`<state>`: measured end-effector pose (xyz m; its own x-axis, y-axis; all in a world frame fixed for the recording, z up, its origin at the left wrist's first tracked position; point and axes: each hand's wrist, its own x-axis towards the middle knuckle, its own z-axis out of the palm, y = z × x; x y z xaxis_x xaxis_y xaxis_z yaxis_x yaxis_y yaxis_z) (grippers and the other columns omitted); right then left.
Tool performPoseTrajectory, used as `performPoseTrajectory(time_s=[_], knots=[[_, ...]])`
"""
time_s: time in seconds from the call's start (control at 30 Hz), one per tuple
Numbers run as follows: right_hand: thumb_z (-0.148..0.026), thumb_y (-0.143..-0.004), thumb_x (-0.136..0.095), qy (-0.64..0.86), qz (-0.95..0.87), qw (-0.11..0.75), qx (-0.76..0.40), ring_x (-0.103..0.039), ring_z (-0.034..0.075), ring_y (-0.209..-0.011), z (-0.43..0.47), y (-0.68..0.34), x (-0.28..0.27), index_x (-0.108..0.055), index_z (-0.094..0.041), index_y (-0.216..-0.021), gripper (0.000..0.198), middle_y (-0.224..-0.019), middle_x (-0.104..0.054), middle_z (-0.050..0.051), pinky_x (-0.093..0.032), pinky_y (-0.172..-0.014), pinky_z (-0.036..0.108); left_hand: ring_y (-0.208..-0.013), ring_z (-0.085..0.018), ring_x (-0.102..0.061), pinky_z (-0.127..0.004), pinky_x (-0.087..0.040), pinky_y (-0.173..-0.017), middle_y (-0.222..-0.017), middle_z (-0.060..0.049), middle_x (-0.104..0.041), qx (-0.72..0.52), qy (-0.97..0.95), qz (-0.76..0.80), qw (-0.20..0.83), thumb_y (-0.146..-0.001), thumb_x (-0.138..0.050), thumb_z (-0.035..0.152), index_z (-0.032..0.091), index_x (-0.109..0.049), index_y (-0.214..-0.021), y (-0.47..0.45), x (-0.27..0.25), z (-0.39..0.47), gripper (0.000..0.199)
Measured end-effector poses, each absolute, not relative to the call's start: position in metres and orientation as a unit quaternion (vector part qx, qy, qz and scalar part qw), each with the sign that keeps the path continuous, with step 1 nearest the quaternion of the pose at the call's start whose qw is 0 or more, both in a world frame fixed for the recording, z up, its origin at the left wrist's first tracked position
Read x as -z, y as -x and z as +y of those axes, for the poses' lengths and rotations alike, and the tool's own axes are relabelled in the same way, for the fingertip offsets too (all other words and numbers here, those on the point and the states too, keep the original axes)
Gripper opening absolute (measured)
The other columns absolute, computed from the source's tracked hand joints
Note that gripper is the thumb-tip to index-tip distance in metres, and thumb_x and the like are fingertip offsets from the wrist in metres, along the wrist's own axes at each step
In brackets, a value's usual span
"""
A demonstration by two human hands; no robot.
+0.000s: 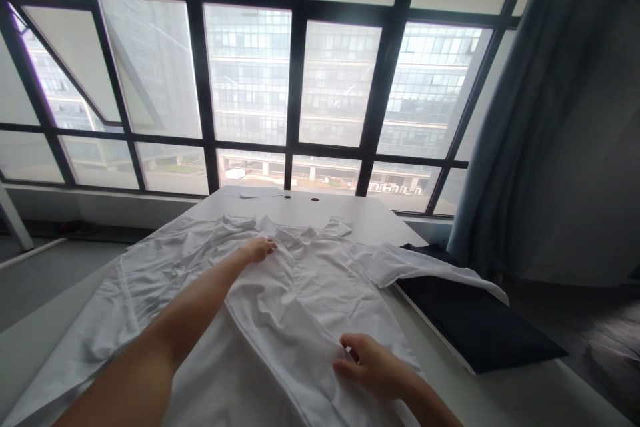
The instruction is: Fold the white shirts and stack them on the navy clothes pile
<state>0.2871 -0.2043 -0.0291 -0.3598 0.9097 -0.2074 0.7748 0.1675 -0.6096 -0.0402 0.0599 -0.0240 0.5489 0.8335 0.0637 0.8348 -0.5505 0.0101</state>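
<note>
A white long-sleeved shirt [320, 273] lies spread over the table, its collar toward the window and one sleeve stretched to the right. My left hand [260, 249] reaches far forward to the shirt near the collar, fingers bent and closed on the cloth. Closer to me, my right hand [373, 365] pinches the front of the shirt between thumb and curled fingers. Wrinkles run across the cloth between the two hands, and an open front edge slants down below my left arm.
The white table [395, 217] reaches toward a large black-framed window [295, 80]. A dark flat panel [480, 327] lies on the right side, partly under the sleeve. A grey-blue curtain [505, 147] hangs on the right. Two small dark round spots mark the table's far end.
</note>
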Motion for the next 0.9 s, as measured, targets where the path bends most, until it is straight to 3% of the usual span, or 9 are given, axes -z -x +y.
performPoseTrajectory(time_s=[0.2, 0.37, 0.5, 0.63, 0.7, 0.77, 0.9], knots=[[-0.033, -0.077, -0.064, 0.564, -0.742, 0.089, -0.350, -0.060, 0.019, -0.078, -0.208, -0.285, 0.020, -0.068, -0.021, -0.088, 0.016, -0.087, -0.072, 0.003, -0.039, -0.066, 0.025, -0.104, -0.026, -0.060, -0.038, -0.046, -0.093, -0.111, -0.012, -0.067, -0.008, 0.864, -0.501, 0.048, -0.094, -0.051, 0.032, 0.021, -0.075, -0.093, 0.056, 0.019, 0.093, 0.026], [-0.034, -0.072, -0.070, 0.590, -0.710, 0.076, -0.377, -0.061, 0.029, -0.110, -0.208, -0.287, 0.023, -0.068, -0.022, -0.113, 0.043, -0.120, -0.069, 0.010, -0.043, -0.093, 0.033, -0.116, -0.029, -0.053, -0.045, -0.040, -0.101, -0.118, -0.014, -0.064, 0.008, 0.846, -0.527, 0.081, -0.093, -0.054, 0.032, 0.018, -0.073, -0.089, 0.071, 0.010, 0.108, 0.024], [-0.038, -0.073, -0.071, 0.624, -0.685, 0.041, -0.375, -0.058, 0.030, -0.118, -0.206, -0.291, 0.028, -0.061, -0.023, -0.126, 0.056, -0.130, -0.063, 0.013, -0.041, -0.101, 0.036, -0.120, -0.031, -0.052, -0.045, -0.042, -0.100, -0.123, -0.015, -0.061, 0.034, 0.821, -0.563, 0.095, -0.093, -0.056, 0.029, 0.018, -0.070, -0.102, 0.072, 0.016, 0.101, 0.020], [-0.034, -0.069, -0.075, 0.650, -0.686, 0.034, -0.324, -0.065, 0.029, -0.099, -0.207, -0.295, 0.020, -0.062, -0.025, -0.124, 0.057, -0.106, -0.070, 0.010, -0.046, -0.088, 0.036, -0.122, -0.033, -0.053, -0.046, -0.045, -0.098, -0.134, -0.017, -0.056, 0.082, 0.795, -0.591, 0.106, -0.096, -0.049, 0.027, 0.015, -0.059, -0.129, 0.064, 0.029, 0.075, 0.036], [-0.030, -0.068, -0.077, 0.662, -0.695, 0.047, -0.278, -0.066, 0.029, -0.097, -0.209, -0.292, 0.014, -0.060, -0.025, -0.130, 0.065, -0.104, -0.071, 0.010, -0.046, -0.089, 0.037, -0.125, -0.036, -0.051, -0.049, -0.044, -0.099, -0.141, -0.020, -0.052, 0.102, 0.788, -0.598, 0.106, -0.097, -0.046, 0.030, 0.012, -0.054, -0.136, 0.062, 0.037, 0.056, 0.043], [-0.031, -0.068, -0.080, 0.641, -0.726, 0.090, -0.233, -0.062, 0.032, -0.111, -0.211, -0.281, 0.010, -0.059, -0.024, -0.134, 0.069, -0.120, -0.068, 0.013, -0.043, -0.099, 0.040, -0.132, -0.037, -0.046, -0.051, -0.042, -0.103, -0.147, -0.022, -0.047, 0.099, 0.797, -0.590, 0.087, -0.097, -0.047, 0.035, 0.010, -0.051, -0.140, 0.062, 0.048, 0.034, 0.049], [-0.049, -0.083, -0.070, 0.482, -0.840, 0.135, -0.210, -0.038, 0.033, -0.141, -0.218, -0.244, 0.012, -0.056, -0.022, -0.140, 0.064, -0.152, -0.045, 0.013, -0.023, -0.119, 0.045, -0.146, -0.033, -0.031, -0.052, -0.028, -0.115, -0.156, -0.020, -0.037, 0.058, 0.827, -0.558, 0.034, -0.099, -0.040, 0.045, 0.013, -0.046, -0.145, 0.068, 0.073, -0.012, 0.056]])
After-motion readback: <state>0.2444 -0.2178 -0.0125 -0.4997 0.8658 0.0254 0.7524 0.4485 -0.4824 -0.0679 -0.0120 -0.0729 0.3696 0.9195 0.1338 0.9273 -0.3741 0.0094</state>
